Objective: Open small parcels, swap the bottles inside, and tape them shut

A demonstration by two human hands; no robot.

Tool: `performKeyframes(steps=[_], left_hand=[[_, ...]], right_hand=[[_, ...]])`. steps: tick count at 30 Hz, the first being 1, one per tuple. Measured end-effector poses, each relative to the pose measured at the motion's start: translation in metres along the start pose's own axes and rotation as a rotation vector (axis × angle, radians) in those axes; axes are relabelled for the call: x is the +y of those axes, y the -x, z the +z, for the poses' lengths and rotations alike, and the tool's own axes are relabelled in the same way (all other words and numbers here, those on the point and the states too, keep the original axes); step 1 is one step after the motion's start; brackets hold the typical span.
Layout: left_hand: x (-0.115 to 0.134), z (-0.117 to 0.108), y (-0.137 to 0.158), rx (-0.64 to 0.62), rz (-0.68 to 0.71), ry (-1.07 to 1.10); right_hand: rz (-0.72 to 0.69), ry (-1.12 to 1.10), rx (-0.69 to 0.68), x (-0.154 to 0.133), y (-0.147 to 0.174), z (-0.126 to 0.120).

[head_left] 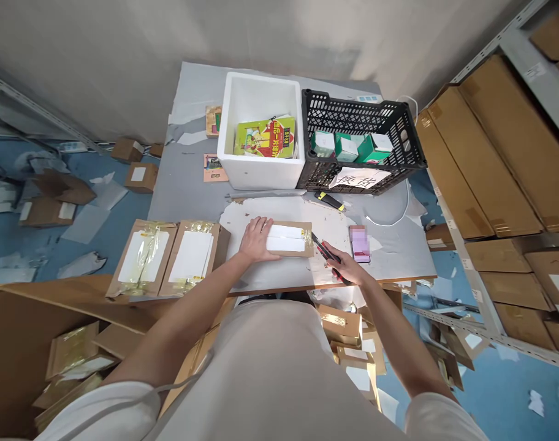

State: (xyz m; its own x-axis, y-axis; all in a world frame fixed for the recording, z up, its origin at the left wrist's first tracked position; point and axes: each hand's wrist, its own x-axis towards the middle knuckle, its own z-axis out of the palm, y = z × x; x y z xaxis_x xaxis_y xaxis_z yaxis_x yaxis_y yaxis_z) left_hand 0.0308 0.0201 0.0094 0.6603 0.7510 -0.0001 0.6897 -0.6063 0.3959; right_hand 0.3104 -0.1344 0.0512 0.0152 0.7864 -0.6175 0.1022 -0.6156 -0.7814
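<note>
Pale grey-white cloth of the person's shirt (279,367) is filling the foreground, and beyond it a grey-topped worktable (399,245) is standing against the wall. Near the table's front edge, a small oblong brown cardboard box (289,239) with a white label and shiny clear tape on its right end is lying flat, between the two hands. The left hand (256,240) is spanning the box's left end, half open — fingers reaching over the far side, thumb running along the near edge — and is holding it against the tabletop. The right hand (346,264) is curling closed around a black-and-red utility knife (332,260), whose tip is pointing at the taped end; whether it is touching the tape, one cannot tell.

Just right of that hand, a phone with a pink-purple screen (360,244) is lying on the table. Behind the box, a yellow-and-black cutter (330,201) is resting before a black plastic lattice crate (316,174), which is holding green-and-white cartons (348,149). Beside the crate, a white foam bin (261,171) is containing bright green-and-red booklets (265,138). Two taped, white-labelled brown cartons (192,254) are standing side by side at the table's left front.
</note>
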Motion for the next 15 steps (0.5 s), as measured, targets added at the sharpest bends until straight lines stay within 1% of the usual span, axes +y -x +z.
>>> performKeyframes(steps=[4,7,9,12,15], left_hand=[[0.001,-0.001,0.000,-0.019,0.005,-0.002],[0.001,-0.001,0.000,-0.008,0.007,0.009],[0.001,0.001,0.000,0.012,-0.003,0.014],[0.000,0.003,0.000,0.018,0.000,0.005],[0.000,0.003,0.000,-0.002,0.004,-0.018]], right_hand=[[0.046,0.004,-0.041,0.006,0.008,-0.003],[0.022,-0.028,-0.023,0.013,0.014,-0.001],[-0.003,-0.038,-0.040,0.018,0.017,0.002],[-0.003,0.010,-0.078,0.019,0.020,0.007],[0.003,0.055,-0.027,0.018,0.023,0.011]])
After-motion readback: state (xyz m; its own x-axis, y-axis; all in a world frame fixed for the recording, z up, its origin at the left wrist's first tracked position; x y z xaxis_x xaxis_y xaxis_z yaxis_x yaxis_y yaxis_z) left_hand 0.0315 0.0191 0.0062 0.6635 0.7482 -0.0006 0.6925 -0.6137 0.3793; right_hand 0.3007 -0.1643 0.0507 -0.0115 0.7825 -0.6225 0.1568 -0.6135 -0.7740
